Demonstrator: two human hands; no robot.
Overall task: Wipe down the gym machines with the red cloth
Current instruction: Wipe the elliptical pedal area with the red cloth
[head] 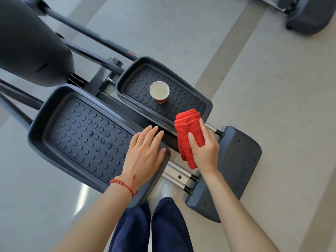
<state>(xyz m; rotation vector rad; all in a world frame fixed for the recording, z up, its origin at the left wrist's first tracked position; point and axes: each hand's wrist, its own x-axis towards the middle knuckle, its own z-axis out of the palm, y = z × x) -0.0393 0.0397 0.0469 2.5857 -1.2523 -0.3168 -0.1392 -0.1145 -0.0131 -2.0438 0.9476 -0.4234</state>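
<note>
A folded red cloth (189, 135) is held in the right hand (205, 151), thumb across its top and fingers curled beneath, so the hand grips it. The cloth hangs just above the near end of the right pedal (183, 106) of a dark elliptical machine (32, 40), with its lower end dangling over the silver rails (174, 175) beside that pedal. Whether the cloth touches the pedal's rim cannot be told.

On the same pedal, further from the person than the cloth, a paper cup (159, 91) stands upright on the studded tread. It is red outside and white inside, and looks empty or nearly so.

To the left of that pedal sits the left pedal (81, 135), larger in view. The left hand (145, 153) rests flat on its near corner, fingers straight and holding nothing. A red bracelet (123, 184) circles that wrist.

Below the pedals are the person's blue trousers (163, 228) and a white shoe (169, 190) on the grey floor (272, 106). Part of another machine (307, 13) shows far beyond the right pedal.

No damp streaks show on either pedal, so wiping seems barely begun here. The cup would likely need moving before its pedal can be wiped fully.
</note>
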